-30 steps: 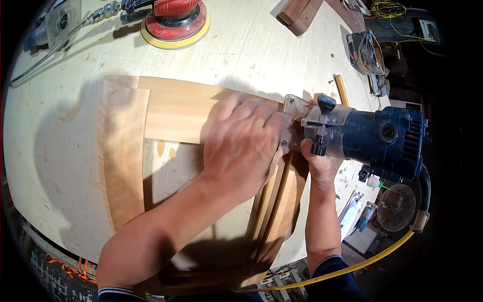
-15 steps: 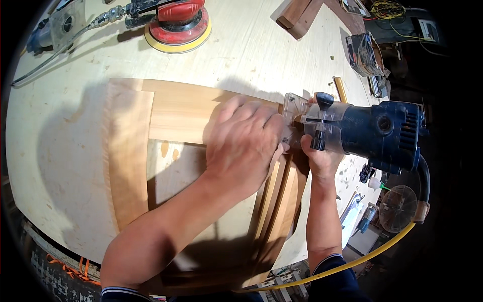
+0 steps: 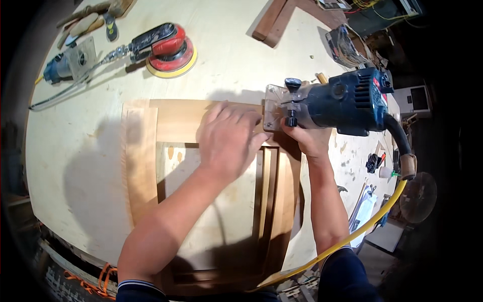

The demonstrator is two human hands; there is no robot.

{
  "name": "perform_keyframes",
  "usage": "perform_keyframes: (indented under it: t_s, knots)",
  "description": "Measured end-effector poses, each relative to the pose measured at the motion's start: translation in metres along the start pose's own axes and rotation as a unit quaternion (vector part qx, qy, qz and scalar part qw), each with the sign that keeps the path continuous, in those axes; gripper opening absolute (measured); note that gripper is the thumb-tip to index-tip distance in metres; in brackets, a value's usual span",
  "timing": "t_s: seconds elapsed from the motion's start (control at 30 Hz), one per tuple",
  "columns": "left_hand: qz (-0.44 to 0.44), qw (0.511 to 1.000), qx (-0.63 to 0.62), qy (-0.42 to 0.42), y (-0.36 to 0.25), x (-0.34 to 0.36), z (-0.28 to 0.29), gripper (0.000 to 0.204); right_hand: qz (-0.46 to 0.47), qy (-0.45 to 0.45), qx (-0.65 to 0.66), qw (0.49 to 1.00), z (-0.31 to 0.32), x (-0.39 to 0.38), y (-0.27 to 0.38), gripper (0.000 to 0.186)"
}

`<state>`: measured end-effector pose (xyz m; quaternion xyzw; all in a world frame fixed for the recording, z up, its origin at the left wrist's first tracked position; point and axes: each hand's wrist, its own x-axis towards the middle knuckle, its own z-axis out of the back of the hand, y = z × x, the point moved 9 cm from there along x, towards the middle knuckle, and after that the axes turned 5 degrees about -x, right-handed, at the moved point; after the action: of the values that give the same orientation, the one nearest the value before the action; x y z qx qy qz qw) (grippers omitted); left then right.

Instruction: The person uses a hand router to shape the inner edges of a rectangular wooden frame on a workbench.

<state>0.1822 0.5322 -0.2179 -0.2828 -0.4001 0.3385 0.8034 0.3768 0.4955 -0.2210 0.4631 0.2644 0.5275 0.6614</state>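
A pale wooden frame lies on the bench. Across its far rail rests my left hand, fingers bent over the rail and thumb spread toward the right corner. The fingertips are partly hidden. My right hand grips a dark blue trim router from beneath and behind, with most of its fingers out of sight. The router's clear base plate is at the frame's far right corner, beside my left hand. The router bit cannot be made out.
A red sander with a yellow-edged pad sits at the far left, near another router. Dark wood pieces lie at the back. From the router, a yellow cable runs over my right forearm. A clipboard lies at right.
My left hand has drawn slightly away from the router's base plate, its thumb now apart from it. The view has shifted, showing more of the bench's far left.
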Motion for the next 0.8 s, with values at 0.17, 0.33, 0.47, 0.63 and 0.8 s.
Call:
perform_keyframes:
  t_s: [0.17, 0.33, 0.47, 0.63, 0.8]
  knots:
    - [0.011, 0.999, 0.024, 0.026, 0.001, -0.004, -0.006, 0.032, 0.013, -0.082, 0.083, 0.993, 0.042, -0.025, 0.019, 0.055]
    - [-0.043, 0.992, 0.115, 0.021, -0.016, -0.015, -0.001, 0.046, 0.044, -0.161, 0.000, 0.986, 0.116, -0.097, 0.048, 0.064]
    - [0.146, 0.975, 0.028, 0.168, -0.066, -0.085, -0.028, 0.073, 0.116, -0.144, -0.175, 0.967, 0.165, -0.171, 0.075, 0.089]
    - [0.328, 0.912, 0.034, 0.244, -0.148, -0.196, -0.060, 0.107, 0.123, -0.195, -0.080, 0.970, 0.196, -0.248, 0.072, 0.095]
    - [0.362, 0.918, 0.047, 0.154, -0.158, -0.227, -0.084, 0.108, 0.104, -0.180, -0.136, 0.969, 0.211, -0.292, 0.097, 0.091]
